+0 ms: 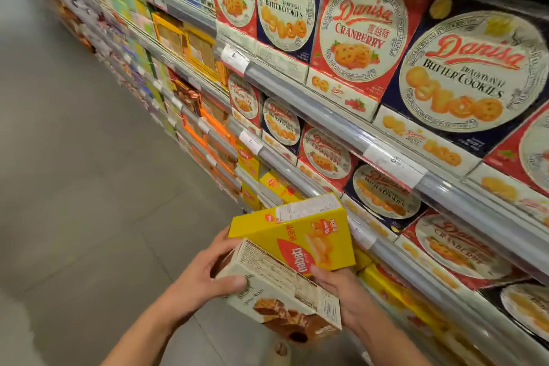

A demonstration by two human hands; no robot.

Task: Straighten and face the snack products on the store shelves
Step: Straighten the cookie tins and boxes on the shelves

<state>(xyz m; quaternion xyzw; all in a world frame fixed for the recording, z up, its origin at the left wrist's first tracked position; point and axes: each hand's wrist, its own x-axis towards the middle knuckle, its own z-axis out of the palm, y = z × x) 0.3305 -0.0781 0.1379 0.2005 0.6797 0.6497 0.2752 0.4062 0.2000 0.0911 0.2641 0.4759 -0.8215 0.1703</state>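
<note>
Hands held two snack boxes before the shelves (332, 125): left hand (205, 272) gripped the beige wafer box (285, 291), right hand (341, 291) gripped the yellow Nabati box (300, 235).

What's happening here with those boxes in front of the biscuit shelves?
A person stands in a shop aisle holding two wafer boxes off the shelves. The left hand holds the cream-coloured cardboard box with chocolate wafers pictured, thumb on its top. The right hand supports it from the other side, beneath the yellow cardboard Nabati box, which sits tilted against the cream one. Beside them, red and navy Danisa cookie boxes stand front-facing on the shelves. Neither held box is shelved yet.
</note>
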